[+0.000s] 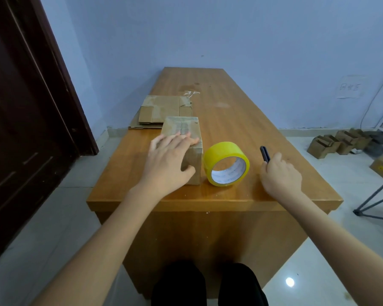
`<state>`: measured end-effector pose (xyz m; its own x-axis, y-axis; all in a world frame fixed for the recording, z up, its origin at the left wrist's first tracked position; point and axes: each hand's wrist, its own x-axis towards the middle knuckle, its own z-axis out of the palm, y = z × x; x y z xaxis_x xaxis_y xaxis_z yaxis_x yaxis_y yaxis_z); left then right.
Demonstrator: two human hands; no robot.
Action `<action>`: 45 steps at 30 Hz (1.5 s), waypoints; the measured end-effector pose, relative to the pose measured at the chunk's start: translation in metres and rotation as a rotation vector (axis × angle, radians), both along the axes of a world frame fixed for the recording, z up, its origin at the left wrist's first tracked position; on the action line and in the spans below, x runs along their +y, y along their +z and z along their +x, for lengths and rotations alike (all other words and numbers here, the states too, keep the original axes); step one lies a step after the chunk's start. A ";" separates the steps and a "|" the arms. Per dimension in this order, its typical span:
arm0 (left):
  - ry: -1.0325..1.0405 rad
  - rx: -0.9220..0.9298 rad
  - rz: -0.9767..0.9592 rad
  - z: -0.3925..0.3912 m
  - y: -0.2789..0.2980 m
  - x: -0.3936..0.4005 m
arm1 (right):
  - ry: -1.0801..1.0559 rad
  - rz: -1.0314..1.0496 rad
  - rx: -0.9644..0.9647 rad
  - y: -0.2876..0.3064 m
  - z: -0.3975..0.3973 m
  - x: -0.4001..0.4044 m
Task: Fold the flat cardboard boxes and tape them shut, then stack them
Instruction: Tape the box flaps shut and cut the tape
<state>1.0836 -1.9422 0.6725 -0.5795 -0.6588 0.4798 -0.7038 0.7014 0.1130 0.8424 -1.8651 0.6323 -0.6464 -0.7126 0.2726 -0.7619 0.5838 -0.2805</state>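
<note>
A folded, taped cardboard box (pixel 182 128) stands on the wooden table (pixel 230 120). My left hand (pixel 167 161) grips it from the near left, fingers spread over its top and thumb on its near face. A yellow tape roll (pixel 226 163) lies just right of the box. Further right, my right hand (pixel 280 175) holds a dark knife-like cutter (pixel 264 153) whose tip points away from me. Flat cardboard boxes (pixel 164 110) lie stacked behind the folded box, at the table's left edge.
A dark wooden door (pixel 24 111) stands at the left. Several folded boxes (pixel 338 142) sit on the floor at the right, with a tripod leg (pixel 376 199) nearer. A scrap of clear tape (pixel 190 93) lies on the table's far part.
</note>
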 end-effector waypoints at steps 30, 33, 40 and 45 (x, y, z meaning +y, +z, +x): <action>0.004 0.012 -0.026 0.001 0.000 0.003 | 0.673 0.511 -0.145 0.110 0.082 -0.062; 0.008 0.012 -0.030 0.001 0.000 0.001 | 0.654 0.560 -0.082 0.109 0.079 -0.058; 0.014 0.021 -0.020 -0.001 0.000 0.002 | 0.682 0.471 -0.349 0.103 0.067 -0.053; 0.011 0.014 -0.013 -0.001 0.001 0.002 | 0.694 0.367 -0.322 0.095 0.060 -0.047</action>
<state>1.0824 -1.9399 0.6731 -0.5656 -0.6589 0.4959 -0.7099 0.6951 0.1140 0.9023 -1.9121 0.7269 -0.0366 -0.9837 -0.1760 -0.8967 0.1100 -0.4288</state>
